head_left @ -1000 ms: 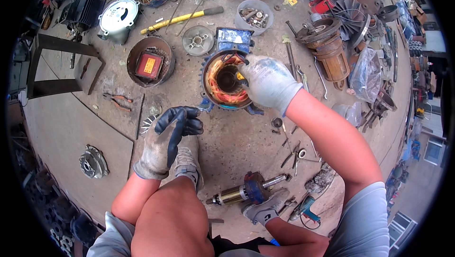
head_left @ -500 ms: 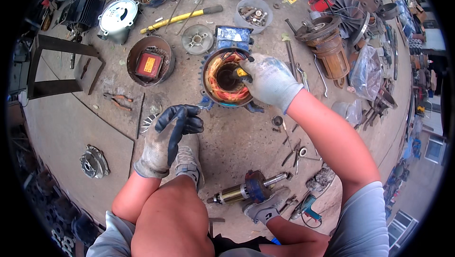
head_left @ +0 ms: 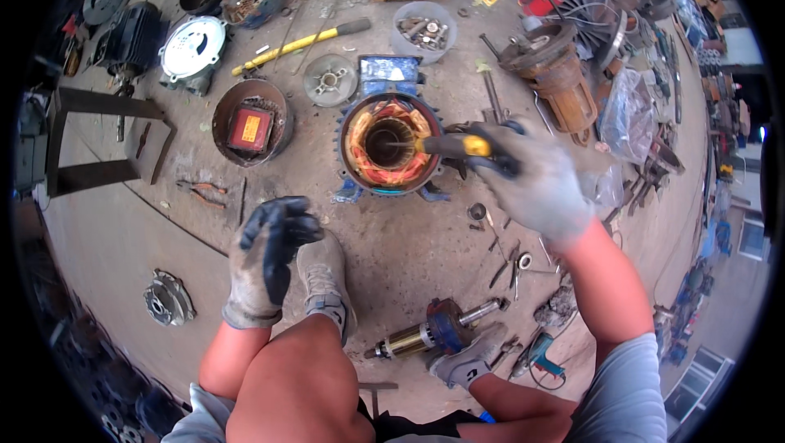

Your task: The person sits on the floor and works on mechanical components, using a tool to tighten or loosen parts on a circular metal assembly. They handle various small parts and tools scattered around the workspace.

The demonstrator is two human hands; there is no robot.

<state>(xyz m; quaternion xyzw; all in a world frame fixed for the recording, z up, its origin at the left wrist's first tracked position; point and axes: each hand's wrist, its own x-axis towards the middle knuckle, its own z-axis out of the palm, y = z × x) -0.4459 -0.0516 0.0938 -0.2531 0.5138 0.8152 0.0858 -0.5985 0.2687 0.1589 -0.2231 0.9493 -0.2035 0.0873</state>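
Note:
Just right of the motor housing's open end, my gloved right hand (head_left: pixel 523 169) grips a screwdriver (head_left: pixel 450 145) with a black and yellow handle. Its thin shaft points left across the opening. The blue motor housing (head_left: pixel 341 128) stands on the ground with its round end facing up; a ring of copper windings (head_left: pixel 358 136), red and orange in places, lines it around a dark bore. Nearer to me, my left hand (head_left: pixel 270 259), in a grey glove with dark fingers, hovers above my shoe with fingers loosely bent and apart, holding nothing.
Left of the motor stand a rusty round pan (head_left: pixel 219 116) with a red box, and pliers (head_left: pixel 203 191). Behind it lie a yellow-handled hammer (head_left: pixel 302 41) and a tub of bolts (head_left: pixel 425 30). A rotor (head_left: pixel 409 339) lies by my right foot; a rusty housing (head_left: pixel 556 75) stands right.
My right hand has drawn back to the right, bringing the screwdriver's handle out from over the motor's bore. My left hand stays nearly in place, and the whole view has shifted slightly.

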